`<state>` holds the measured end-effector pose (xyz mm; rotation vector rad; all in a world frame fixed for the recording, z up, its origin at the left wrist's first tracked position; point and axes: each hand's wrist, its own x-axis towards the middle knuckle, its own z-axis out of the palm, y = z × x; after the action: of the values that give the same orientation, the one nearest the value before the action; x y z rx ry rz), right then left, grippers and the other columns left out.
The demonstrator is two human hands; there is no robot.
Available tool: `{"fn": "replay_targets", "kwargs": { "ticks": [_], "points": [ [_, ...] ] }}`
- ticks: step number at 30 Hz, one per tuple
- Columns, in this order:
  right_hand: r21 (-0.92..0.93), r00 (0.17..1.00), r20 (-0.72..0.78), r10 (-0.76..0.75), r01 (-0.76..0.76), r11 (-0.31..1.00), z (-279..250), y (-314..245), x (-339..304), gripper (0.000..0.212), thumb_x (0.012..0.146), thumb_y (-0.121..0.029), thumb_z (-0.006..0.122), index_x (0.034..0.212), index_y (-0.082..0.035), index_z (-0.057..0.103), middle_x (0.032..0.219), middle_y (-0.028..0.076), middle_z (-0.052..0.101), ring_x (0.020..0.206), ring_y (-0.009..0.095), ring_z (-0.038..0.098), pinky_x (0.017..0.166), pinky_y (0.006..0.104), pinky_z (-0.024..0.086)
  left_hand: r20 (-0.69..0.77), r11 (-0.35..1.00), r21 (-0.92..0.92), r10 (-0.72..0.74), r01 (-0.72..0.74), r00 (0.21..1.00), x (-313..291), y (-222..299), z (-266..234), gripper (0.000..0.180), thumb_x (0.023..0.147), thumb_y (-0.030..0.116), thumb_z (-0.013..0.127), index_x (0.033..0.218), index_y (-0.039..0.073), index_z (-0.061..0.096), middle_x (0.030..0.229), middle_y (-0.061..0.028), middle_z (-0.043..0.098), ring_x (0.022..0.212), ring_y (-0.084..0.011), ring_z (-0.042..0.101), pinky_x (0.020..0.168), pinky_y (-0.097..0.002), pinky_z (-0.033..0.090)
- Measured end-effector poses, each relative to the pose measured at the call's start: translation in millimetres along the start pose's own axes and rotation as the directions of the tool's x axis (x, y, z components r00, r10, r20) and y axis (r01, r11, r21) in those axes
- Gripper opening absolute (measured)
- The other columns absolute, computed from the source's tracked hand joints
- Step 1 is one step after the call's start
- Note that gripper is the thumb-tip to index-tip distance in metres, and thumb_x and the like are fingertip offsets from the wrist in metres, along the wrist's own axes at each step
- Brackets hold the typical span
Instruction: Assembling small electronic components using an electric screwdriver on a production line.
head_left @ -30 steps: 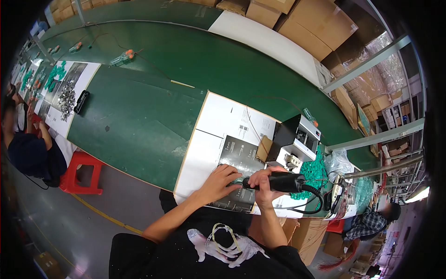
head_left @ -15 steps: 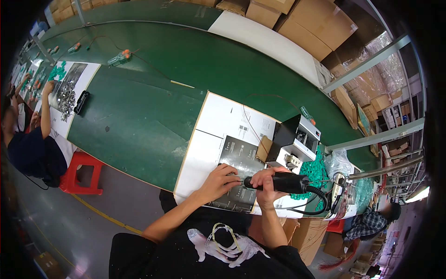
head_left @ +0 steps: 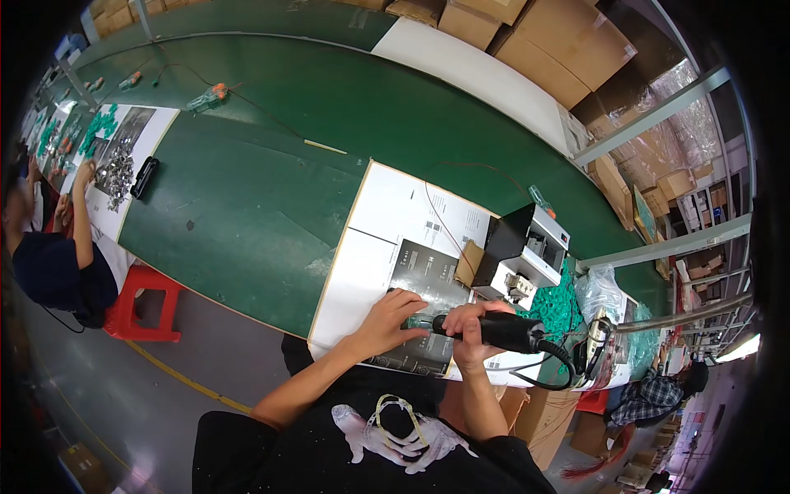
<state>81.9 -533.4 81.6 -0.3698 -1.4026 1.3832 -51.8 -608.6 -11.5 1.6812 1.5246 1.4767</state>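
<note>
My right hand (head_left: 471, 336) is wrapped round a black electric screwdriver (head_left: 512, 330), held sideways with its tip toward the left. Its cable curves down from the right end. Facing that tip, my left hand (head_left: 387, 321) is closed on a small clear greenish part (head_left: 420, 322), largely covered by the fingers. Whether the tip touches the part is too small to tell. Both hands are over a dark printed sheet (head_left: 424, 272) on a white board (head_left: 337, 305).
Beyond my right hand stands a black-and-white machine (head_left: 527, 251), with a heap of green plastic pieces (head_left: 556, 306) beside it. A brown cardboard piece (head_left: 469, 263) leans there. The green bench (head_left: 247, 198) runs left toward a seated co-worker (head_left: 62, 272) and a red stool (head_left: 146, 305).
The screwdriver has drawn slightly back to the right, so more of the greenish part shows between my hands. My left hand is nearly still. The co-worker's hand on the left has lowered.
</note>
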Motion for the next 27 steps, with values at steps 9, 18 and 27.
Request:
{"fn": "replay_targets", "kwargs": {
  "ticks": [9,18,27],
  "points": [
    [0.038,0.998,0.053,0.035,-0.037,0.999,-5,2,-4,0.04,0.098,-0.007,0.067,0.125,-0.009,0.038,0.071,0.009,0.056,0.058,0.02,0.055,0.058,0.0383,0.051,0.085,0.997,0.078,0.012,-0.019,0.996,-2,-1,-1,0.04,0.074,0.02,0.084,0.107,0.004,0.067,0.111,-0.0079,0.062,0.105,-0.0302,0.058,0.089,-0.0399,0.047],
    [0.006,0.998,0.028,0.048,-0.048,0.999,-3,1,-6,0.041,0.096,-0.014,0.071,0.123,-0.009,0.04,0.069,0.007,0.053,0.055,0.018,0.053,0.055,0.0361,0.051,0.083,0.997,0.074,0.005,-0.011,0.997,-1,0,-2,0.038,0.074,0.019,0.083,0.107,0.005,0.067,0.11,-0.0081,0.062,0.105,-0.0302,0.058,0.088,-0.0399,0.047],
    [-0.038,0.994,0.085,0.076,-0.073,0.997,-7,10,-10,0.043,0.097,-0.005,0.067,0.125,-0.008,0.035,0.074,0.01,0.059,0.063,0.02,0.059,0.06,0.0357,0.053,0.099,0.997,0.08,-0.002,-0.006,0.995,-2,-1,-2,0.035,0.078,0.023,0.081,0.104,0.004,0.067,0.109,-0.0074,0.06,0.107,-0.0284,0.056,0.092,-0.0397,0.046]
  ]
}}
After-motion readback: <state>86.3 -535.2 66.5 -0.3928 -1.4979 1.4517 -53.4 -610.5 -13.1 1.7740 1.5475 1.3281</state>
